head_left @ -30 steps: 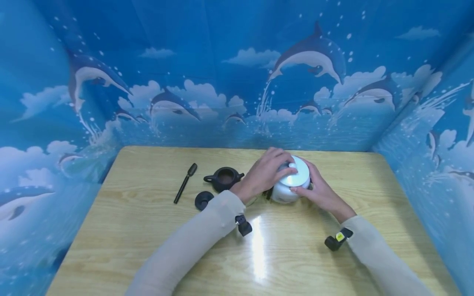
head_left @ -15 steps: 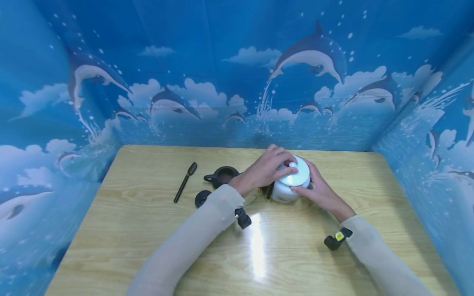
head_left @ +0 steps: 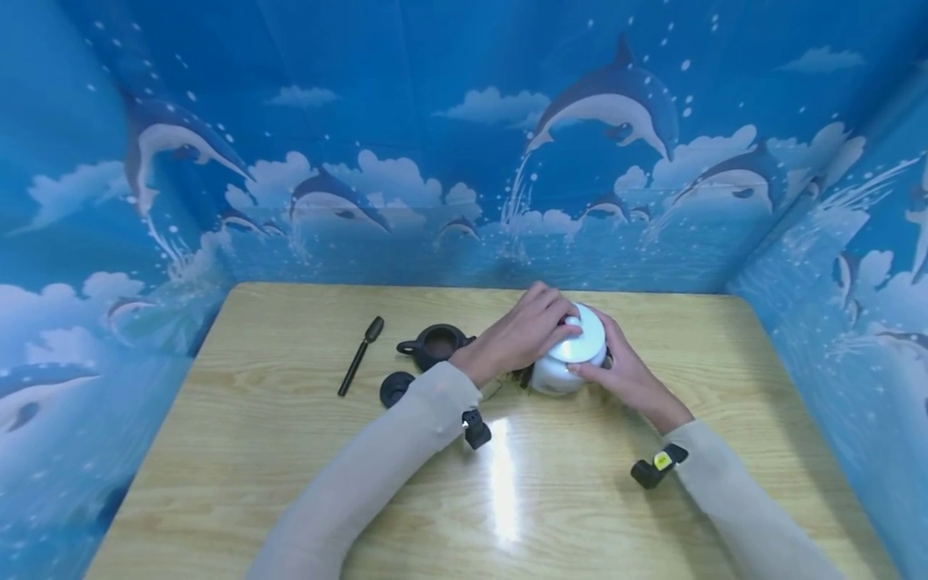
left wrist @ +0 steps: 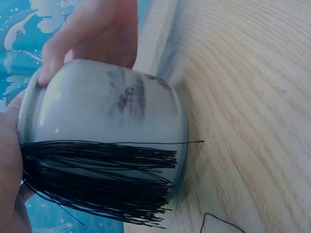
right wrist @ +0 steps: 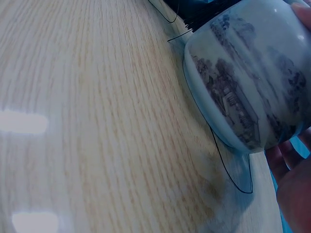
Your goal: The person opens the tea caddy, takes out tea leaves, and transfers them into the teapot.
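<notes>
A white porcelain jar [head_left: 557,378] stands at the back, right of the table's middle. Its white lid [head_left: 586,344] sits on top, and the curled fingers of my left hand [head_left: 516,336] pinch it at the knob. My right hand [head_left: 629,372] holds the jar's right side, thumb on the near side below the lid. A thick black tassel [left wrist: 102,179] hangs down the jar's wall under the left hand. Dark landscape painting [right wrist: 233,102] decorates the wall in the right wrist view. A thin black cord [right wrist: 233,186] loops out by the jar's base.
Left of the jar, a small dark teapot [head_left: 424,360] stands uncovered, partly behind the left wrist. Its round dark lid [head_left: 395,388] lies in front, by the left sleeve. A black scoop [head_left: 355,366] lies further left. A dolphin-print curtain [head_left: 406,242] borders the wooden table.
The left hand has shifted slightly over the lid, and the tassel beneath it shows a little differently. The right hand keeps its hold on the jar, which stays in place.
</notes>
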{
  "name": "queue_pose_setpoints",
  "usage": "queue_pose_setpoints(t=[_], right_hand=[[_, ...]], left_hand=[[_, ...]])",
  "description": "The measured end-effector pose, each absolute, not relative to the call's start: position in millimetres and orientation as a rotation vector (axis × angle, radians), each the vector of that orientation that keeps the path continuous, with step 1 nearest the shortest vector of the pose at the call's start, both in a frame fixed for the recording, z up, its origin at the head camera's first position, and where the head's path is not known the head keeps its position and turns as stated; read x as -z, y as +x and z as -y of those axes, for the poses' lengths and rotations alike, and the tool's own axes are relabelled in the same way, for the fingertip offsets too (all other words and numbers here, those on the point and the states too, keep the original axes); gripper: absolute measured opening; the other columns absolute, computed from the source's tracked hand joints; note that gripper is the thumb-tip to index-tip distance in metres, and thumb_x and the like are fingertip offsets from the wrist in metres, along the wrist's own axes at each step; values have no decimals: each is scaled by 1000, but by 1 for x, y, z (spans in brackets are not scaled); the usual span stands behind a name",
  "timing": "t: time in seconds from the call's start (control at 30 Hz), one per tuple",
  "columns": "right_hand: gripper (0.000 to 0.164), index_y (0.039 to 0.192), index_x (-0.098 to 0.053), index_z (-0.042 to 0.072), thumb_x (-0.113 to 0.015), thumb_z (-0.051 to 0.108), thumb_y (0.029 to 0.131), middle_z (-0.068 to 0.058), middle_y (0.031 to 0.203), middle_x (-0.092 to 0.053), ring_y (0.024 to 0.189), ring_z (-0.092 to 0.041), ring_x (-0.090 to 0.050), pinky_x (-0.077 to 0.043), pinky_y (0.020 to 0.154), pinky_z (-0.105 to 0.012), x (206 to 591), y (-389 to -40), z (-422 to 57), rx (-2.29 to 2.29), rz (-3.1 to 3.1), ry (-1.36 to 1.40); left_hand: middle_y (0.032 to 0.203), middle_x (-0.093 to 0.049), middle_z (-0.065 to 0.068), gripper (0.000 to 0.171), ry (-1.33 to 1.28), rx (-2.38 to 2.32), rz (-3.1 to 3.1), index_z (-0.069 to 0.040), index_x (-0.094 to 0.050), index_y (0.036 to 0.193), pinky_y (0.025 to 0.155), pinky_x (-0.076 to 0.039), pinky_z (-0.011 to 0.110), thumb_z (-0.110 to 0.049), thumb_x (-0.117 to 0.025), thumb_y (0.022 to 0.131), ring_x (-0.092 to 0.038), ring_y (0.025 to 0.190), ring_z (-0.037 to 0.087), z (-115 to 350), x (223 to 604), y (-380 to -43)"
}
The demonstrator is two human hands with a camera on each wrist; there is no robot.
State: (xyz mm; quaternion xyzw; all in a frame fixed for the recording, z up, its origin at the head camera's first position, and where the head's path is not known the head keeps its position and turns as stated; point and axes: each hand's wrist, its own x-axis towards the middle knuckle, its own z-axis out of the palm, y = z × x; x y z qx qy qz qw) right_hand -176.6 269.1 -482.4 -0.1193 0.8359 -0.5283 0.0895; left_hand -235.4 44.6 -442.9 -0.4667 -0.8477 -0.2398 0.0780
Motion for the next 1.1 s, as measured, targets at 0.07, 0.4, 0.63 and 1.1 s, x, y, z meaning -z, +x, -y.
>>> queue_pose_setpoints(t=[0.07, 0.4, 0.63, 1.1], right_hand=[[89, 162, -14, 26, -73, 25, 95, -7, 164, -19, 146, -32, -26, -20, 116, -64, 482, -177, -269, 1584, -2477, -361], [89, 162, -12, 29, -71, 20, 96, -6, 165, -17, 147, -32, -24, -19, 116, -65, 485, -176, -268, 1627, -2448, -385], [90, 162, -13, 29, -71, 16, 94, -6, 165, -18, 147, -32, -24, -18, 117, -63, 487, -175, -268, 1641, -2479, -435], [91, 162, -14, 23, -73, 28, 93, -10, 162, -20, 145, -32, -27, -20, 117, -64, 484, -177, -270, 1545, -2520, -367]], left_hand=[[120, -59, -1, 31, -1394, 715, 2506, -14, -62, 125, 95, -40, 26, -36, -50, 107, -44, 111, 15, -45, 445, -235], [116, -59, -1, 26, -1384, 751, 2449, -14, -62, 122, 93, -39, 26, -32, -52, 107, -44, 107, 14, -46, 449, -235], [115, -58, -1, 25, -1390, 751, 2413, -13, -61, 122, 92, -38, 27, -32, -53, 107, -44, 105, 15, -45, 452, -235], [115, -56, 0, 25, -1381, 732, 2332, -12, -60, 121, 94, -38, 29, -31, -54, 107, -43, 106, 16, -45, 457, -235]])
